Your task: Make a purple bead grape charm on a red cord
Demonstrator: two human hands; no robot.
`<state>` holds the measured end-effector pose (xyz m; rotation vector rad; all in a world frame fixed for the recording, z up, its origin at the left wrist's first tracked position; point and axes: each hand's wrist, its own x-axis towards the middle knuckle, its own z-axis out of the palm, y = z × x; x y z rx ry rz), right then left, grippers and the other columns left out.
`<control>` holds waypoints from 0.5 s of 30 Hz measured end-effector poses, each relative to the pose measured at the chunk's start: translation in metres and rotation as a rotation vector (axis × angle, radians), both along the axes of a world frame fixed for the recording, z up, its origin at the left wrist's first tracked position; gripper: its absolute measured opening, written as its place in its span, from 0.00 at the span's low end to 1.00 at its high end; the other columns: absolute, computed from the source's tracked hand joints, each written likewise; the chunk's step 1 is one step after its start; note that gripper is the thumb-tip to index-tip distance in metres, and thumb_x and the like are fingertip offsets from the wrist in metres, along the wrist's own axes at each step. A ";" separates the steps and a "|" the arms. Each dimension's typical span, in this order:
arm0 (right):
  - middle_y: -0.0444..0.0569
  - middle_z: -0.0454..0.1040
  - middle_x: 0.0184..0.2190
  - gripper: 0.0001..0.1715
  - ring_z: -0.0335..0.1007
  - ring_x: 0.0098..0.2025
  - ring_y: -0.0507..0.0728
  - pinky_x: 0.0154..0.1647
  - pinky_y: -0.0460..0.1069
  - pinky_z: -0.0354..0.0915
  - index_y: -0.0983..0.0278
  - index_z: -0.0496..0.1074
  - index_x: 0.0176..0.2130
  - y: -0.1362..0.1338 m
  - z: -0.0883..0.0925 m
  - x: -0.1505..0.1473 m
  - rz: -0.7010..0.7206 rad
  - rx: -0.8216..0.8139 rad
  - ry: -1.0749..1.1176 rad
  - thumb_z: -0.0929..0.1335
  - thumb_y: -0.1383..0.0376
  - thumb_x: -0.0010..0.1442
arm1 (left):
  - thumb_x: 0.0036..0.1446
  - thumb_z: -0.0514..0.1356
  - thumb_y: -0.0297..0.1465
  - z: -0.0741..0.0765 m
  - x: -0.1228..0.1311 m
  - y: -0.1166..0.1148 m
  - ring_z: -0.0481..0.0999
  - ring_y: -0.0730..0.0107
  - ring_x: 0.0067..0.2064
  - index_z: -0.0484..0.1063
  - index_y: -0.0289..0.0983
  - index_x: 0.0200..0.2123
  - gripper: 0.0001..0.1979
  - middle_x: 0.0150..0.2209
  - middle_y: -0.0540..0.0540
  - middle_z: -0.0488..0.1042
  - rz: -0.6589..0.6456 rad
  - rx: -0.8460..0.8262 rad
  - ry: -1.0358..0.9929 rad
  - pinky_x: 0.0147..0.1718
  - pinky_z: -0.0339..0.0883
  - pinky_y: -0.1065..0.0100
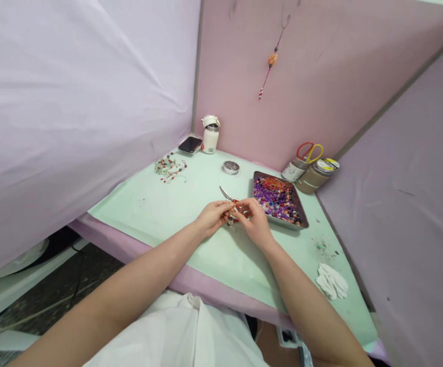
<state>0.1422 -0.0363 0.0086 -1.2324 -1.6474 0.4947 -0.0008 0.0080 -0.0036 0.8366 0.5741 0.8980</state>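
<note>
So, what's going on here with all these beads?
Someone's left grip and right grip are close together over the table, with scissors and a few small beads between them. It's hard to see which holds what. A tray of colourful beads sits beside the right grip.

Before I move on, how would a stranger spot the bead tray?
On the pale green table, look just beyond the right hand. There sits a square tray of mostly purple beads, with tangled orange cord towards its back. Unlike the taller jars behind it, it is low and wide.
</note>
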 end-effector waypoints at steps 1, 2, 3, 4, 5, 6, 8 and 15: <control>0.47 0.66 0.36 0.10 0.65 0.31 0.53 0.30 0.49 0.64 0.60 0.68 0.36 -0.001 0.001 -0.001 0.000 0.001 0.011 0.69 0.60 0.54 | 0.46 0.67 0.34 0.000 0.000 0.000 0.64 0.81 0.23 0.73 0.30 0.28 0.12 0.23 0.49 0.68 0.006 0.001 0.001 0.24 0.56 0.74; 0.47 0.66 0.36 0.10 0.65 0.31 0.53 0.30 0.49 0.64 0.60 0.67 0.36 -0.001 0.001 -0.001 -0.004 0.000 0.020 0.69 0.60 0.53 | 0.46 0.67 0.34 0.000 0.000 0.000 0.64 0.81 0.23 0.73 0.30 0.28 0.12 0.23 0.49 0.68 0.010 0.003 0.003 0.24 0.55 0.74; 0.47 0.66 0.36 0.11 0.65 0.32 0.53 0.30 0.49 0.64 0.60 0.67 0.36 -0.001 0.001 -0.001 -0.012 -0.004 0.026 0.69 0.59 0.53 | 0.46 0.67 0.34 0.000 0.000 -0.001 0.63 0.81 0.23 0.73 0.30 0.28 0.12 0.22 0.49 0.68 0.014 0.005 0.004 0.24 0.55 0.74; 0.47 0.66 0.35 0.11 0.66 0.32 0.53 0.31 0.49 0.64 0.60 0.67 0.37 -0.001 0.001 -0.001 -0.020 -0.014 0.031 0.70 0.59 0.53 | 0.46 0.67 0.34 0.000 0.000 -0.001 0.63 0.81 0.23 0.73 0.30 0.28 0.12 0.22 0.49 0.68 0.016 0.008 0.004 0.24 0.55 0.74; 0.46 0.67 0.35 0.12 0.66 0.32 0.53 0.31 0.49 0.64 0.60 0.66 0.37 -0.001 0.000 -0.001 -0.025 -0.031 0.045 0.70 0.59 0.53 | 0.46 0.67 0.34 0.000 0.000 -0.001 0.63 0.81 0.23 0.73 0.30 0.28 0.12 0.22 0.50 0.68 0.018 0.013 0.005 0.24 0.55 0.73; 0.46 0.67 0.34 0.13 0.66 0.31 0.53 0.31 0.49 0.64 0.60 0.66 0.38 -0.001 0.000 -0.001 -0.026 -0.055 0.072 0.70 0.59 0.53 | 0.46 0.67 0.34 0.001 0.001 -0.002 0.64 0.80 0.23 0.73 0.31 0.28 0.12 0.22 0.50 0.68 0.021 0.018 0.006 0.24 0.55 0.73; 0.46 0.67 0.35 0.16 0.66 0.31 0.53 0.31 0.50 0.66 0.60 0.65 0.39 0.001 -0.002 -0.001 -0.007 -0.118 0.165 0.70 0.58 0.52 | 0.45 0.67 0.34 0.002 0.001 -0.003 0.64 0.80 0.23 0.74 0.30 0.28 0.12 0.23 0.49 0.69 0.028 0.031 0.009 0.25 0.56 0.73; 0.43 0.66 0.34 0.20 0.65 0.30 0.50 0.30 0.48 0.66 0.61 0.64 0.37 0.004 0.001 -0.003 0.047 -0.262 0.438 0.73 0.59 0.47 | 0.44 0.67 0.35 0.001 0.004 -0.003 0.63 0.79 0.24 0.74 0.31 0.27 0.11 0.23 0.50 0.70 0.090 0.145 0.074 0.25 0.53 0.72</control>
